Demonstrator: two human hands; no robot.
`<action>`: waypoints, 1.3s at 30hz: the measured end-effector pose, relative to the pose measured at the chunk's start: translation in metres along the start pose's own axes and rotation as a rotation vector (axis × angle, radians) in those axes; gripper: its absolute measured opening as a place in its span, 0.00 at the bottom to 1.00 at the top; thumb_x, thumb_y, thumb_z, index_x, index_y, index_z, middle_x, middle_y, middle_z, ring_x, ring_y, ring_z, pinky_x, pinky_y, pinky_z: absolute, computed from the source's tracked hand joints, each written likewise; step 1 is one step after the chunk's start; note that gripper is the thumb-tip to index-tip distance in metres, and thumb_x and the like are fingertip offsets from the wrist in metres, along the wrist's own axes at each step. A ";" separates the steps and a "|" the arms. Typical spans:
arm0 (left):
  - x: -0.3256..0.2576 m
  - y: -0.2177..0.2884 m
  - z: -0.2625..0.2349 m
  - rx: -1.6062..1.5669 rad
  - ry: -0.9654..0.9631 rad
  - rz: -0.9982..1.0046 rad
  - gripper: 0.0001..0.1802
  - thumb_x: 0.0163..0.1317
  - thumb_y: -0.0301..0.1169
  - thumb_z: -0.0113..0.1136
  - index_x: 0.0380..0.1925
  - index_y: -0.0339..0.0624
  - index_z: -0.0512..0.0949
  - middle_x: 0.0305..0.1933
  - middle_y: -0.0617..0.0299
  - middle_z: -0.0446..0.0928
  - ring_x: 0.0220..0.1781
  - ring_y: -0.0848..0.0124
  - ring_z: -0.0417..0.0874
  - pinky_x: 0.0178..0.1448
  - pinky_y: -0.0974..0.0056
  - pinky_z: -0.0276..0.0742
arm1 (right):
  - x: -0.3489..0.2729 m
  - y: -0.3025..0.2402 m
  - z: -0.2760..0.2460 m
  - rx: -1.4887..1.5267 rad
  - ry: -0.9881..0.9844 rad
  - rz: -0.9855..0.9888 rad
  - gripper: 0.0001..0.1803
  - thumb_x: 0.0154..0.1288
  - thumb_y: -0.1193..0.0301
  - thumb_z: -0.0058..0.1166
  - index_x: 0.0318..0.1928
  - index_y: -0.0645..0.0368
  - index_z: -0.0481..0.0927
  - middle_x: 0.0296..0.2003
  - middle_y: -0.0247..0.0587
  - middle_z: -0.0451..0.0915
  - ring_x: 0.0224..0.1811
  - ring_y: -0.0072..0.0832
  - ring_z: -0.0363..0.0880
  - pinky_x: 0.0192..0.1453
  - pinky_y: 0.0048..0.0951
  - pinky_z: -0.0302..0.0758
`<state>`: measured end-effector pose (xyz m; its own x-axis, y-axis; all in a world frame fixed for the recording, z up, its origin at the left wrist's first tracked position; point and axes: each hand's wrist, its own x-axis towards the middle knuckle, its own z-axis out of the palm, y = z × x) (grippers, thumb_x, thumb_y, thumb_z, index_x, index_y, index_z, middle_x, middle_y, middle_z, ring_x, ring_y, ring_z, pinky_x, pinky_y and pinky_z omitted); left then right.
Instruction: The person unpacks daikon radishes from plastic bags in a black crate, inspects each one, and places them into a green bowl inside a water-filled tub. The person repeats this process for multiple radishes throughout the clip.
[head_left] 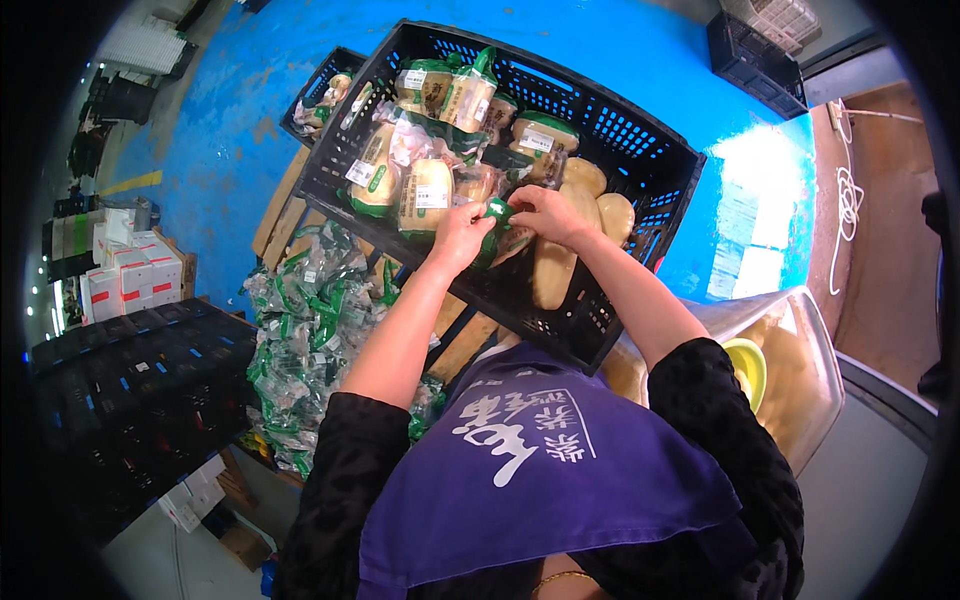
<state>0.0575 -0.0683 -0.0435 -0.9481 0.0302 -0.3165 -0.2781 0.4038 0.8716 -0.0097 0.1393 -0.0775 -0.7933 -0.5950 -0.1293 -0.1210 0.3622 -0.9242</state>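
Observation:
My left hand (463, 236) and my right hand (553, 213) meet over the near side of a black plastic crate (655, 150). Between them they pinch a clear plastic bag with green edges (497, 210), fingers closed on its top. What the bag holds is mostly hidden by my hands. Just right of it lie bare, pale tan, rounded roots (553, 275) that look like lotus root, partly under my right forearm. Several bagged roots (428, 196) with white labels and green trim fill the left and far parts of the crate.
A large heap of green-and-clear plastic bags (320, 310) lies left of me, beside wooden slats (285, 215). A smaller black crate (320, 80) stands beyond. Dark stacked crates (140, 390) and white boxes (140, 270) are at left; a pale tub with a yellow-green bowl (748, 365) is at right.

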 end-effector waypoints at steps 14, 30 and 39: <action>0.009 0.005 -0.003 0.135 -0.012 -0.015 0.08 0.64 0.30 0.65 0.41 0.39 0.83 0.35 0.56 0.84 0.38 0.69 0.83 0.45 0.63 0.77 | 0.011 0.012 0.023 0.037 0.090 -0.222 0.11 0.55 0.69 0.63 0.39 0.60 0.82 0.39 0.50 0.80 0.46 0.47 0.80 0.52 0.41 0.77; 0.029 0.030 0.047 0.202 0.707 0.270 0.06 0.55 0.24 0.60 0.20 0.40 0.78 0.23 0.48 0.75 0.30 0.47 0.78 0.34 0.48 0.71 | 0.004 -0.043 0.008 -0.219 0.297 -0.230 0.06 0.62 0.73 0.55 0.34 0.60 0.83 0.31 0.51 0.76 0.36 0.52 0.79 0.41 0.46 0.76; 0.062 0.016 0.026 0.201 0.785 -0.152 0.17 0.59 0.40 0.61 0.19 0.41 0.81 0.26 0.47 0.82 0.32 0.48 0.84 0.41 0.45 0.78 | -0.004 -0.099 0.009 -0.367 0.338 -0.256 0.07 0.60 0.74 0.61 0.28 0.61 0.77 0.30 0.50 0.75 0.34 0.53 0.79 0.39 0.51 0.75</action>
<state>-0.0020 -0.0359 -0.0590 -0.7552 -0.6555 -0.0068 -0.4494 0.5102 0.7333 0.0106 0.0992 0.0112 -0.8509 -0.4557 0.2612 -0.4870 0.4979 -0.7176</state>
